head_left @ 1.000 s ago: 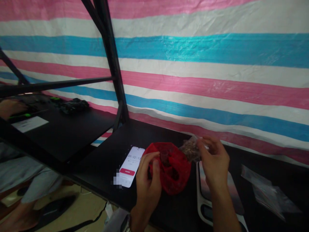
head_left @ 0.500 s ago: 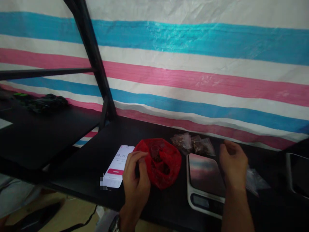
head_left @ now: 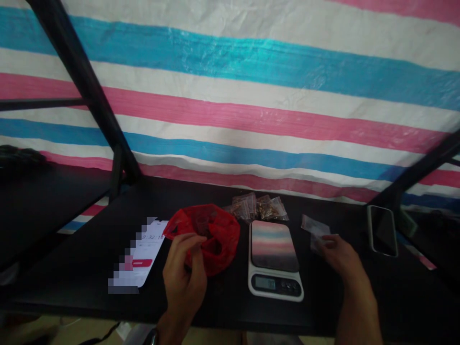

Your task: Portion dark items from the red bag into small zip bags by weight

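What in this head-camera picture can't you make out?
All in the head view:
Inside of the crumpled red plastic bag: hidden by its folds and the left hand.
Reading on the white kitchen scale: too small.
Screen of the white phone: partly pixelated.
Whether the right hand grips the flat clear plastic bag: its own fingers hide that.

A digital kitchen scale (head_left: 275, 261) with a glossy platform stood near the middle of the black tabletop (head_left: 89, 273), and a cluster of small filled clear packets (head_left: 257, 207) lay just behind it. A lit phone (head_left: 143, 254) showing a timer lay towards the left and a dark phone (head_left: 383, 231) lay face up far to the right. A pink, blue and white striped tarp (head_left: 251, 96) hung behind, crossed on the left by a slanted black frame post (head_left: 86, 91).
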`<state>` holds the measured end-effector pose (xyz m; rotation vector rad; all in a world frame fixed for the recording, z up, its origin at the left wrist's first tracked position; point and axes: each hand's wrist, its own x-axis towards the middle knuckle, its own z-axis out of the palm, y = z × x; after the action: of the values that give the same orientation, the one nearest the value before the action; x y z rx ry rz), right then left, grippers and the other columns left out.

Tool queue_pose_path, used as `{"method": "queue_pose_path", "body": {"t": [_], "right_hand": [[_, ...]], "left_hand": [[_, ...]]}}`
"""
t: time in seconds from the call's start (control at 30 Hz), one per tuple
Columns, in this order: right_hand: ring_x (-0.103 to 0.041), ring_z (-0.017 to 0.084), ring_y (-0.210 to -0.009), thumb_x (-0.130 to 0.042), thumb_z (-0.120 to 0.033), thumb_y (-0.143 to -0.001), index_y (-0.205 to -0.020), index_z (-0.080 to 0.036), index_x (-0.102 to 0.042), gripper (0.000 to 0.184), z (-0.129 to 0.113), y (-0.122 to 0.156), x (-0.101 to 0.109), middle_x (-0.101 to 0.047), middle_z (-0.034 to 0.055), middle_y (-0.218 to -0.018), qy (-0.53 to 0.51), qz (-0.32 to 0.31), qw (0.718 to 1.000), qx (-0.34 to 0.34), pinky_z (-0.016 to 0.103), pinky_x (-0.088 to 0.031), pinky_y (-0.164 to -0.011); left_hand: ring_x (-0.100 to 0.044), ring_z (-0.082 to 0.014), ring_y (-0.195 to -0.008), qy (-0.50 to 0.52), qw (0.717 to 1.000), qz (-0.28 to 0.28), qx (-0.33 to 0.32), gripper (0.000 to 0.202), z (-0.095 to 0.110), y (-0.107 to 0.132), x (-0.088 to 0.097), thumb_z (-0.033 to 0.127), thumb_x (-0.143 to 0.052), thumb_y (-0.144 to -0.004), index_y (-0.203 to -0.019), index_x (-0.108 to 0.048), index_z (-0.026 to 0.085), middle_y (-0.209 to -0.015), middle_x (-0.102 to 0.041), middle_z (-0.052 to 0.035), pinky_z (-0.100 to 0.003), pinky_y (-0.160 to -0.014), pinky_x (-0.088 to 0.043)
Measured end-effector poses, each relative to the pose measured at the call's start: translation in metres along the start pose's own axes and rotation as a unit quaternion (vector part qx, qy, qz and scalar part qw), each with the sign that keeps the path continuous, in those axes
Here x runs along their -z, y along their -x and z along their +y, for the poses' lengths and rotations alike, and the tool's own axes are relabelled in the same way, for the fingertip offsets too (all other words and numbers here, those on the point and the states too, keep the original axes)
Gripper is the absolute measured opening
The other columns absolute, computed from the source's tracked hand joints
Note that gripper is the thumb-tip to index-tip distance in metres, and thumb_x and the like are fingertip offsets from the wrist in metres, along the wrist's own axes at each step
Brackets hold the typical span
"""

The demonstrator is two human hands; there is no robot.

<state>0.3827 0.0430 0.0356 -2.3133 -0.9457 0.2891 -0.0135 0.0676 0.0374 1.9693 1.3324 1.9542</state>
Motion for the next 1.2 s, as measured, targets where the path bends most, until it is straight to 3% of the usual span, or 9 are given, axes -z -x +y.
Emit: {"method": "queue_pose_path", "body": {"t": [0.17, 0.27, 0.37, 0.47, 0.57, 0.83, 0.93, 1.07, 1.2], "right_hand": [[-0.073, 0.030, -0.061, -0.069, -0.034, -0.065, -0.072, -0.027, -0.071, 0.010, -0.011, 0.004, 0.022, -0.076, 0.0084, -0.065, -0.015, 0.029, 0.999, -0.009, 0.038, -0.052, -0.057], [-0.075, 0.031, -0.070, -0.073, -0.036, -0.063, -0.085, -0.025, -0.076, 0.025, -0.041, 0.022, 0.041, -0.080, 0.0091, -0.074, -0.105, 0.027, 0.994, 0.025, 0.038, -0.053, -0.061], [-0.075, 0.028, -0.074, -0.081, -0.042, -0.065, -0.099, -0.025, -0.076, 0.038, -0.092, 0.063, 0.044, -0.079, 0.0056, -0.077, -0.253, -0.115, 0.948, 0.155, 0.036, -0.057, -0.064], [-0.072, 0.022, -0.073, -0.076, -0.034, -0.079, -0.098, -0.028, -0.076, 0.020, -0.142, 0.116, 0.028, -0.077, 0.0015, -0.082, -0.274, -0.256, 0.890, 0.259, 0.030, -0.056, -0.063], [-0.070, 0.018, -0.073, -0.066, -0.016, -0.084, -0.099, -0.030, -0.073, 0.022, -0.172, 0.155, 0.005, -0.074, -0.0021, -0.082, -0.259, -0.367, 0.839, 0.307, 0.028, -0.055, -0.064], [-0.060, 0.018, -0.062, -0.065, -0.011, -0.076, -0.092, -0.029, -0.068, 0.025, -0.189, 0.165, -0.020, -0.065, -0.0049, -0.066, -0.189, -0.214, 0.877, 0.386, 0.028, -0.042, -0.055], [-0.055, 0.016, -0.059, -0.065, -0.013, -0.077, -0.090, -0.028, -0.068, 0.021, -0.197, 0.168, -0.020, -0.061, -0.0058, -0.064, -0.201, -0.218, 0.869, 0.396, 0.027, -0.040, -0.055], [-0.057, 0.015, -0.064, -0.062, -0.019, -0.088, -0.086, -0.026, -0.064, 0.007, -0.208, 0.168, -0.015, -0.062, -0.0046, -0.071, -0.225, -0.309, 0.843, 0.379, 0.025, -0.043, -0.059], [-0.066, 0.018, -0.088, -0.055, -0.020, -0.095, -0.104, -0.024, -0.070, 0.018, -0.208, 0.155, -0.036, -0.072, 0.0014, -0.096, -0.214, -0.335, 0.839, 0.371, 0.030, -0.051, -0.082]], "left_hand": [[-0.068, -0.0165, -0.089, 0.002, 1.000, 0.004, 0.007, 0.022, -0.003, -0.001, -0.001, 0.008, -0.055, -0.101, -0.099, -0.070, 0.023, -0.096, -0.068, -0.0014, -0.028, -0.077, -0.053], [-0.069, -0.0157, -0.089, 0.001, 1.000, 0.000, -0.005, 0.021, 0.006, -0.001, 0.000, 0.007, -0.056, -0.100, -0.100, -0.069, 0.024, -0.097, -0.068, -0.0009, -0.027, -0.078, -0.055], [-0.070, -0.0185, -0.102, 0.008, 0.999, -0.050, -0.014, 0.019, 0.026, 0.004, -0.003, 0.015, -0.065, -0.098, -0.114, -0.068, 0.026, -0.110, -0.069, -0.0039, -0.029, -0.088, -0.059], [-0.062, -0.0321, -0.133, 0.018, 0.987, -0.158, -0.030, 0.075, 0.046, 0.015, -0.011, 0.031, -0.083, -0.086, -0.153, -0.050, 0.023, -0.144, -0.064, -0.0150, -0.045, -0.108, -0.057], [-0.062, -0.0326, -0.135, 0.036, 0.991, -0.128, 0.006, 0.073, 0.049, 0.023, -0.018, 0.019, -0.076, -0.086, -0.152, -0.047, 0.025, -0.142, -0.066, -0.0147, -0.050, -0.110, -0.056], [-0.069, -0.0259, -0.117, 0.044, 0.986, -0.163, -0.002, 0.045, 0.020, 0.000, 0.011, 0.010, -0.078, -0.084, -0.121, -0.062, 0.029, -0.118, -0.076, -0.0051, -0.040, -0.100, -0.060], [-0.068, -0.0253, -0.122, 0.053, 0.981, -0.185, -0.009, 0.047, 0.016, -0.003, 0.018, 0.011, -0.078, -0.086, -0.127, -0.062, 0.029, -0.123, -0.076, -0.0053, -0.040, -0.106, -0.058], [-0.071, -0.0233, -0.121, 0.126, 0.969, -0.195, 0.083, 0.036, 0.012, -0.006, 0.023, 0.016, -0.075, -0.090, -0.124, -0.067, 0.027, -0.126, -0.077, -0.0056, -0.037, -0.105, -0.058], [-0.077, -0.0210, -0.100, 0.196, 0.937, -0.112, 0.267, 0.027, 0.002, -0.019, 0.034, 0.030, -0.076, -0.090, -0.115, -0.068, 0.024, -0.107, -0.080, -0.0033, -0.033, -0.093, -0.061]]}}
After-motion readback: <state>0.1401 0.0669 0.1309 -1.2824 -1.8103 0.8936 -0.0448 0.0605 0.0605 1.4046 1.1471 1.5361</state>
